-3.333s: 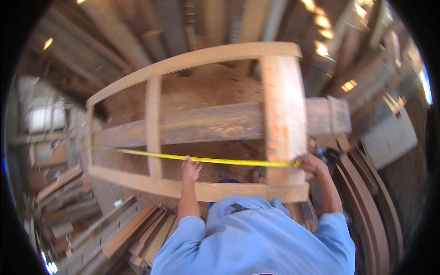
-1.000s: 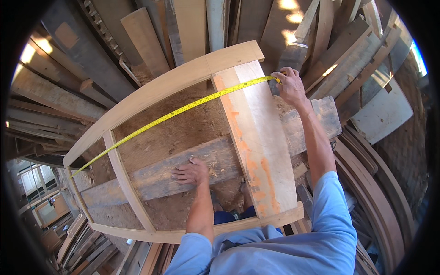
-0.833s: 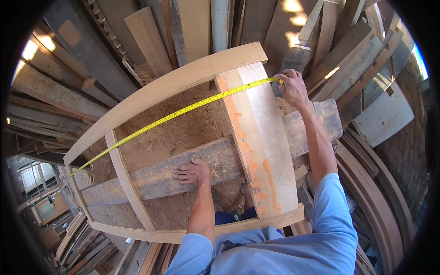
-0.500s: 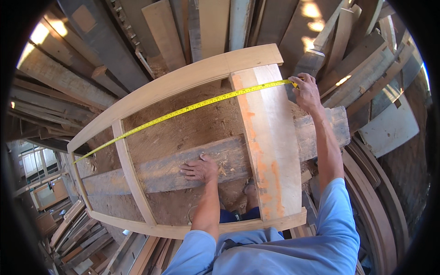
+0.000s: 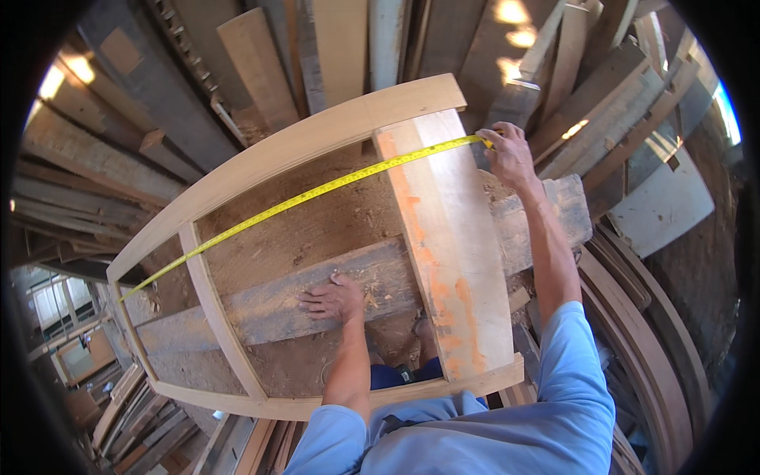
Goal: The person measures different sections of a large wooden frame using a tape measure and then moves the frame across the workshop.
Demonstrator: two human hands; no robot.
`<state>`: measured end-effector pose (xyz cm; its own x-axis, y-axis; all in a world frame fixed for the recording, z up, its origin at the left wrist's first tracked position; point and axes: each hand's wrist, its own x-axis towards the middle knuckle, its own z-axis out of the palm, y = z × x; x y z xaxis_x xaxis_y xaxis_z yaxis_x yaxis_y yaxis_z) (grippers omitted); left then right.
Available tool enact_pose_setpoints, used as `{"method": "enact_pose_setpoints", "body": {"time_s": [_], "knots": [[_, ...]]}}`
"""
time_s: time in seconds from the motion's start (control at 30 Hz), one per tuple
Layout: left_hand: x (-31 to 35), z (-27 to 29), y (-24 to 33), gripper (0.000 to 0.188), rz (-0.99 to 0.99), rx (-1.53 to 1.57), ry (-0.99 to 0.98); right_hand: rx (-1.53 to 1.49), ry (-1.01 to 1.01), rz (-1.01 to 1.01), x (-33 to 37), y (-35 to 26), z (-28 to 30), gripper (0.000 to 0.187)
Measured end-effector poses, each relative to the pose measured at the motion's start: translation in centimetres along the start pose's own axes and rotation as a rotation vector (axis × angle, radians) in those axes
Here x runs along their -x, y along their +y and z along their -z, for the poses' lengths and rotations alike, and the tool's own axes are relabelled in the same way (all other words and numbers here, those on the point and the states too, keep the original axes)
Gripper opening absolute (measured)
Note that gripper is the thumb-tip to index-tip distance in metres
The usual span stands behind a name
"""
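A pale wooden frame (image 5: pixel 297 149) with rails and crosspieces spans the view; its wide right-hand board (image 5: pixel 463 253) carries orange smears. Along the frame's length a yellow tape measure (image 5: pixel 301 196) is stretched, running from the left end piece over the narrow crosspiece (image 5: pixel 207 286) and the wide board. My right hand (image 5: pixel 509 154) grips its right end just beyond that board, fingers closed round it. My left hand (image 5: pixel 336 299) lies with fingers spread on a weathered grey plank (image 5: pixel 380 273) that shows through the frame's opening, holding nothing.
Many boards (image 5: pixel 340 47) lean in a row along the far side. Stacked lumber (image 5: pixel 142 419) lies at the lower left, and curved wooden pieces (image 5: pixel 649 340) stand on the right near a white panel (image 5: pixel 665 207). Brown ground shows inside the frame.
The whole scene has shifted slightly left in the view. Both hands keep their places, the right on the tape measure and the left on the plank.
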<state>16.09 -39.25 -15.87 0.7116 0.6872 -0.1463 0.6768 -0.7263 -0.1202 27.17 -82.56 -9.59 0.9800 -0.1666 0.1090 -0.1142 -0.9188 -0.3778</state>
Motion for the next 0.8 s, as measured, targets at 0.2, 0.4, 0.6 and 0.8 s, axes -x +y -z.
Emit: {"method": "enact_pose_setpoints", "body": {"time_s": [0.2, 0.4, 0.6, 0.8], "knots": [[0.0, -0.1, 0.3, 0.081, 0.014, 0.046, 0.005, -0.024, -0.006, -0.035, 0.1, -0.1, 0.2, 0.046], [-0.4, -0.9, -0.2, 0.08, 0.015, 0.04, 0.008, -0.002, -0.028, -0.05, 0.2, -0.3, 0.6, 0.045], [-0.4, -0.7, 0.0, 0.079, 0.008, 0.062, 0.02, 0.019, -0.052, -0.075, 0.1, -0.2, 0.3, 0.046], [-0.2, -0.1, 0.1, 0.079, 0.004, 0.068, 0.002, 0.021, -0.041, -0.066, -0.1, -0.5, 0.4, 0.047]]}}
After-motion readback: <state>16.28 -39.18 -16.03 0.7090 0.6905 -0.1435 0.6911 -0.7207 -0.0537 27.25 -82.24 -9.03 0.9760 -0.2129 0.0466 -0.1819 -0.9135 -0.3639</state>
